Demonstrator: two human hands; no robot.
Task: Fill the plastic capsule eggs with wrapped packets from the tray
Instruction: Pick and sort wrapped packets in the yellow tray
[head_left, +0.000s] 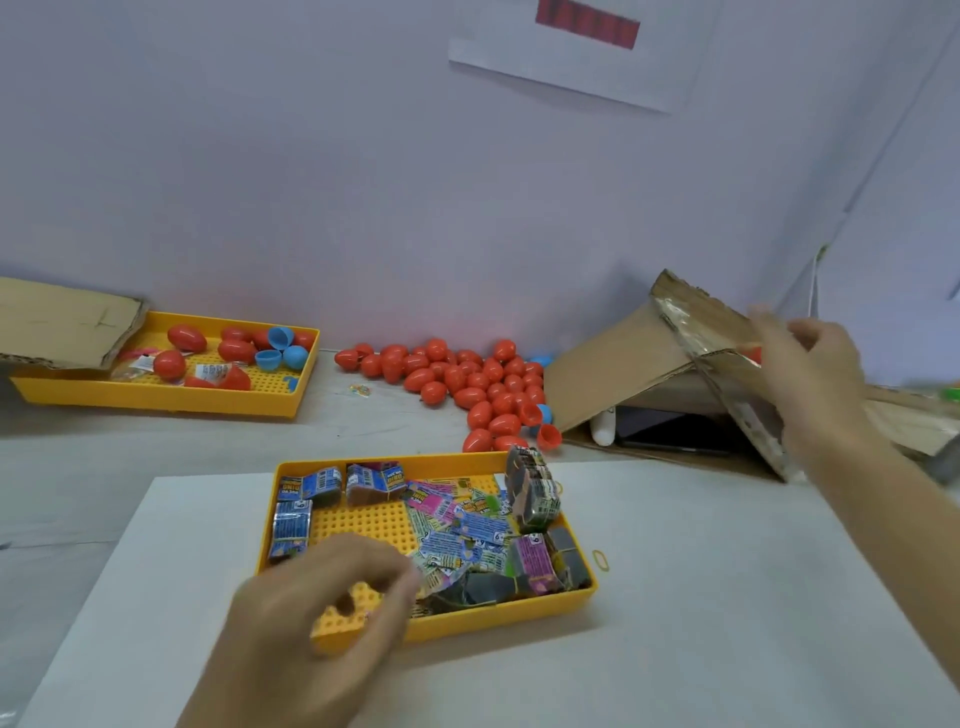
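The near yellow tray (519, 618) holds several wrapped packets (457, 525), some bundled with rubber bands, others loose. My left hand (311, 623) hovers over the tray's front left, blurred. Its curled thumb and fingers pinch the edge of a loose packet (436, 569). A heap of closed red capsule eggs (467, 384) lies by the back wall, with a few open red and blue halves (545, 434) beside it. My right hand (810, 364) is raised at the right over a cardboard flap (727, 332), fingers spread. A red bit (754, 355) shows just beside its fingers.
A second yellow tray (156, 400) at the back left holds red eggs, blue halves and a packet, partly under a cardboard sheet (62, 327). A torn cardboard box (623, 374) stands at the right. A loose rubber band (601, 560) lies by the near tray on a white sheet (727, 597).
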